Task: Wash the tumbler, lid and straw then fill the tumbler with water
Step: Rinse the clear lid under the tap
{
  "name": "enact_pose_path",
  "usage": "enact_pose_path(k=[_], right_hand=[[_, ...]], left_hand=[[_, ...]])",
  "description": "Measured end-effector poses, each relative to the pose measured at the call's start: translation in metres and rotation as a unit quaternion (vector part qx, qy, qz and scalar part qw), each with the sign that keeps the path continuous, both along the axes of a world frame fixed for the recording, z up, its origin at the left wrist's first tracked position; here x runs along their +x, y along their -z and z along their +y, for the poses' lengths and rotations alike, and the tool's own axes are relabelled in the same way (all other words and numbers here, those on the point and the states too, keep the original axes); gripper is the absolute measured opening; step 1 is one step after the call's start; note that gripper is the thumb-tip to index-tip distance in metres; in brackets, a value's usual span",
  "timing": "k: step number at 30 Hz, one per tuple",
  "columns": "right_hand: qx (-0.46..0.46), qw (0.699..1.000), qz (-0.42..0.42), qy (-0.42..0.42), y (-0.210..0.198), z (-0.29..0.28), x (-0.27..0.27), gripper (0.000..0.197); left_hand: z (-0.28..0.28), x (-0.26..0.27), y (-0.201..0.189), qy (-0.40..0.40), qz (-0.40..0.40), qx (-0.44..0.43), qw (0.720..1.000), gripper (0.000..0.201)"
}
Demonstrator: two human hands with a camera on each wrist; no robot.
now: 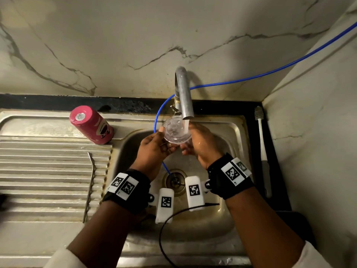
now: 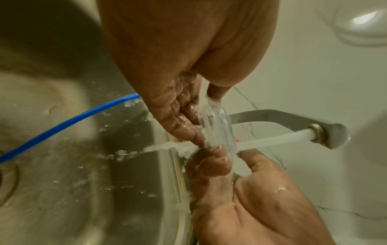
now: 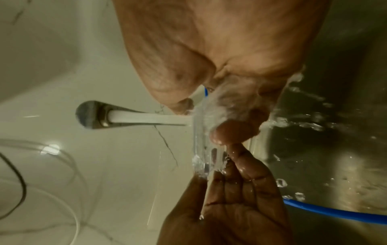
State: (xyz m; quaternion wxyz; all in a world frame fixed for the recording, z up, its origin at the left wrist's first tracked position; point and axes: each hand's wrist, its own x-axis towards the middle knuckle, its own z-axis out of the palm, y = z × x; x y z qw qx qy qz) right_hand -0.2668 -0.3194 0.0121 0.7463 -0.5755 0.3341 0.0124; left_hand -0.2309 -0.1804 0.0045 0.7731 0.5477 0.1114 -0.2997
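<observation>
A clear round lid (image 1: 176, 130) sits under the running stream of the tap (image 1: 183, 93), over the sink basin. My left hand (image 1: 164, 141) pinches its left edge, thumb on top and fingers beneath. On the opposite edge, my right hand (image 1: 193, 141) grips it the same way. In the left wrist view water strikes the lid (image 2: 217, 126) and sprays into the basin. The right wrist view shows the lid (image 3: 201, 149) edge-on between both hands. A pink tumbler (image 1: 92, 124) stands on the drainboard, left of the tap. The bent metal straw (image 1: 89, 186) lies on the drainboard ridges.
A blue hose (image 1: 251, 76) runs from the right wall past the tap down to the drain (image 1: 174, 180). A white-handled bottle brush (image 1: 262, 151) lies on the dark counter right of the sink (image 1: 239, 132). A black cable (image 1: 164, 229) loops over the sink's front edge.
</observation>
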Motion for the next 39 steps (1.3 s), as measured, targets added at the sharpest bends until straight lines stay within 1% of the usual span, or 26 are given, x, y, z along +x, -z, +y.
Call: enact_pose_path(k=[2,7,10,14,17,21,23,25,28,30,32,33,36,37,38,39], right_hand=[[-0.035,0.999,-0.001,-0.003,0.005,0.004,-0.008,0.025],[-0.114,0.992,-0.033,-0.037,0.003,0.007,-0.036,0.034],[-0.142,0.988,-0.047,-0.046,0.004,0.001,-0.050,0.037],[-0.164,0.982,-0.085,-0.032,0.014,-0.012,-0.059,0.040],[-0.207,0.971,-0.111,-0.043,0.019,-0.019,-0.059,0.036],[-0.295,0.939,-0.159,-0.071,0.025,-0.025,-0.060,0.030],[-0.354,0.911,-0.188,-0.093,0.026,-0.028,-0.059,0.029],[-0.444,0.864,-0.207,-0.121,0.025,-0.029,-0.059,0.029],[-0.540,0.798,-0.190,-0.187,0.027,-0.034,-0.058,0.039],[-0.604,0.751,-0.184,-0.193,0.027,-0.041,-0.057,0.040],[-0.655,0.709,-0.201,-0.170,0.025,-0.045,-0.052,0.037],[-0.666,0.696,-0.209,-0.169,0.025,-0.044,-0.048,0.035],[-0.681,0.657,-0.234,-0.224,0.030,-0.041,-0.042,0.031],[-0.683,0.649,-0.237,-0.235,0.031,-0.044,-0.043,0.032],[-0.686,0.648,-0.236,-0.229,0.030,-0.048,-0.046,0.033],[-0.692,0.650,-0.235,-0.209,0.028,-0.052,-0.048,0.034]], left_hand=[[0.004,-0.005,0.005,-0.004,0.011,0.016,1.000,0.029],[0.008,-0.018,0.015,0.008,0.023,0.024,0.999,0.029],[0.007,-0.020,0.016,0.036,0.001,0.006,0.999,0.033],[-0.001,-0.017,0.004,0.077,-0.024,0.009,0.997,0.034],[-0.006,-0.014,-0.003,0.099,-0.050,0.008,0.994,0.027],[-0.008,-0.007,-0.006,0.095,-0.049,0.011,0.994,0.024],[-0.008,-0.001,-0.003,0.084,-0.060,0.042,0.994,0.023],[-0.008,0.007,0.001,0.070,-0.074,0.072,0.992,0.027],[-0.009,0.023,0.001,0.059,-0.081,0.090,0.991,0.037],[-0.012,0.033,-0.004,0.073,-0.090,0.089,0.989,0.040],[-0.017,0.043,-0.007,0.079,-0.097,0.092,0.988,0.044],[-0.019,0.048,-0.008,0.081,-0.098,0.095,0.987,0.047],[-0.022,0.057,-0.006,0.097,-0.102,0.088,0.986,0.051],[-0.022,0.058,-0.006,0.101,-0.100,0.086,0.986,0.050],[-0.021,0.059,-0.005,0.104,-0.099,0.086,0.986,0.053],[-0.020,0.060,-0.003,0.108,-0.098,0.086,0.986,0.060]])
